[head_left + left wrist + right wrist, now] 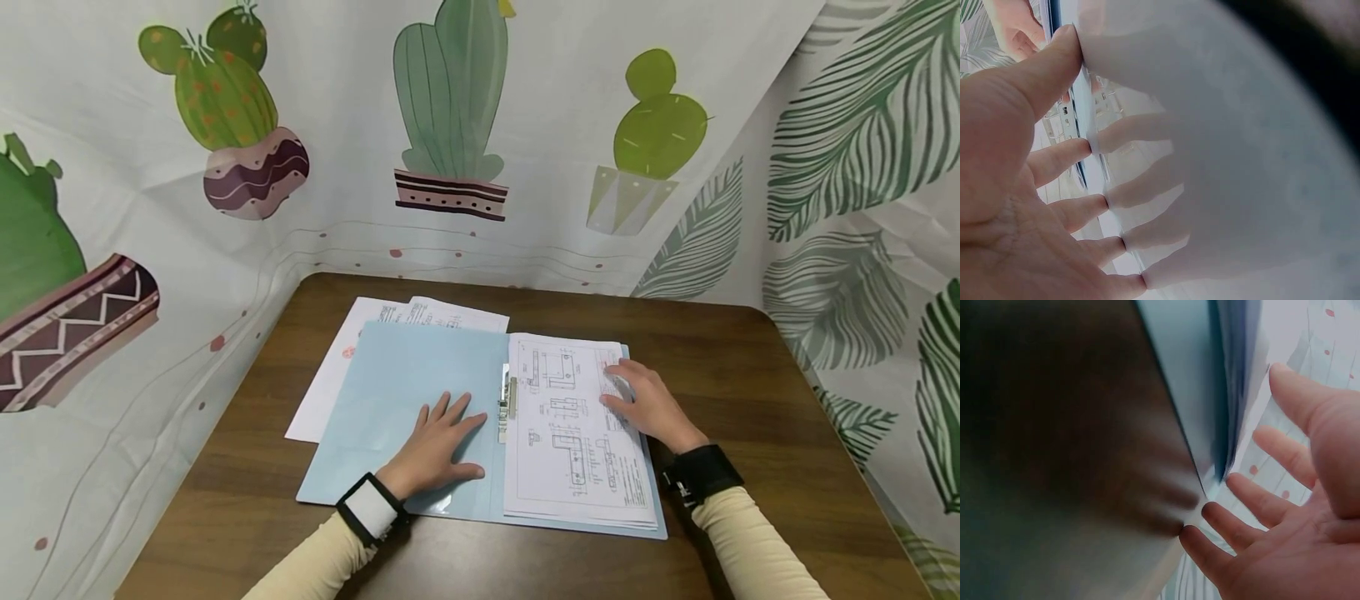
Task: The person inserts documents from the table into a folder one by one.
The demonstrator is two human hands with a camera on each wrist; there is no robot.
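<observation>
A light blue folder (405, 367) lies spread on the table, its metal clip (504, 408) along the spine. On its right side sits a stack of printed drawings (555, 492) with technical outlines. My left hand (433, 446) rests on the bare left cover, fingers spread; in the left wrist view its fingertips (1099, 203) touch the glossy surface. At the right edge of the stack is my right hand (645, 404), fingers slightly bent, thumb and index over the top sheet. In the right wrist view the right fingers (1260, 500) are apart, beside the edges of the papers (1244, 381).
Two loose printed sheets (337, 367) lie partly under the folder's upper left. The brown wooden table (697, 350) has rounded far corners. Behind it hangs a white cloth (555, 125) printed with cacti and leaves. Each wrist wears a black strap (705, 473).
</observation>
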